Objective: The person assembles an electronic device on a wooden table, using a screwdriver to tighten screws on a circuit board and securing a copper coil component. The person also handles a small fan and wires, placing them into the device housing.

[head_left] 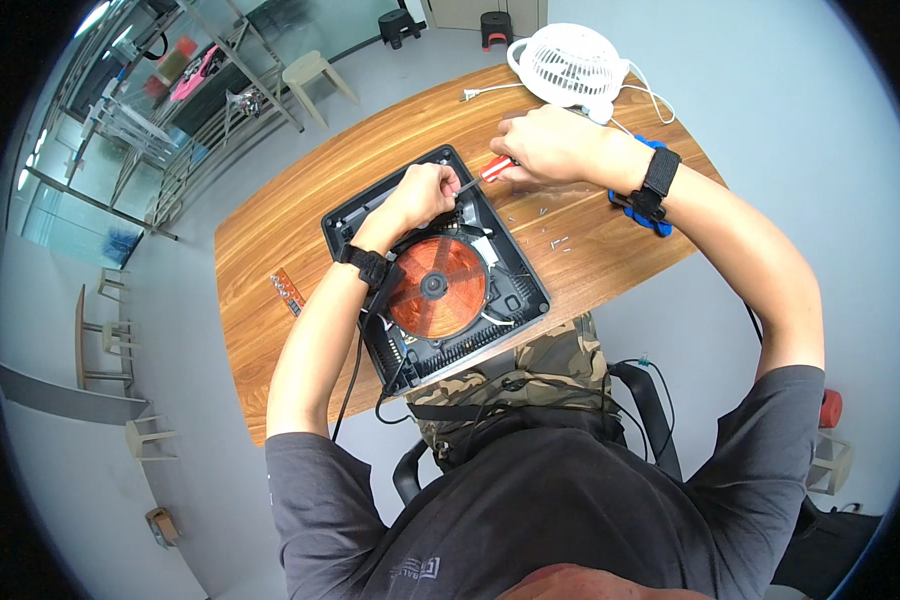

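An opened induction cooker (518,262) lies at a slant on the table in front of me, its black housing showing a round copper coil (438,285). In my right hand (555,145) is a screwdriver (495,169) with a red and white handle, its shaft pointing left toward the cooker's far side. My left hand (425,195) is over the housing beyond the coil, its fingertips pinched together at the screwdriver's tip. Whatever they hold is too small to make out. Several small screws (557,242) lie loose on the wood right of the cooker.
A white fan (570,68) with its cord stands at the table's far right. Partly behind my right wrist lies a blue object (656,222). An orange-red strip with small round spots (287,290) rests left of the cooker. A black cable (350,385) hangs over the near edge of the wooden table (270,225).
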Motion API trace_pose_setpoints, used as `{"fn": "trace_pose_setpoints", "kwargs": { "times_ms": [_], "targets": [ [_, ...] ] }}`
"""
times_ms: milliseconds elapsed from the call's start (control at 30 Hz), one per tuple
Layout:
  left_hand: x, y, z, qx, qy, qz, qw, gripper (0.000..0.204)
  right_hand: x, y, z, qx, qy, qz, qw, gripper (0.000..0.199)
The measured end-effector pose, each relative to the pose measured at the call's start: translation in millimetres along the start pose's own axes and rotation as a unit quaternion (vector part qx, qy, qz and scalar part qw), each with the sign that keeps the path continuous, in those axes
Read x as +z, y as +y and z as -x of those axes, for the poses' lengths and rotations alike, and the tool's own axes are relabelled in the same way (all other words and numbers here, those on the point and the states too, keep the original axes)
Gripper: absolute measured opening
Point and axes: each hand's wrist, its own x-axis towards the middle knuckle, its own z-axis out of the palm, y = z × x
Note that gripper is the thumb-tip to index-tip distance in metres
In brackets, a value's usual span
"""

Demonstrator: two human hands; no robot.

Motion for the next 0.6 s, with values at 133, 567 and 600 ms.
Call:
{"fn": "trace_pose_setpoints", "kwargs": {
  "times_ms": [133, 567, 600],
  "targets": [
    [3.7, -7.2, -4.2, 0.049, 0.012, -0.046, 0.998, 0.013, -1.8, -3.0, 0.0, 0.000, -0.005, 0.006, 1.000, 0.033],
    [5.0, -6.3, -6.0, 0.064, 0.017, -0.074, 0.995, 0.012, -2.6, -5.4, -5.9, -0.005, -0.013, 0.012, 1.000, 0.034],
    [5.7, -7.1, -5.7, 0.065, 0.019, -0.075, 0.995, 0.012, -8.4, -10.0, -9.6, 0.005, -0.022, 0.018, 1.000, 0.035]
  ]
}}
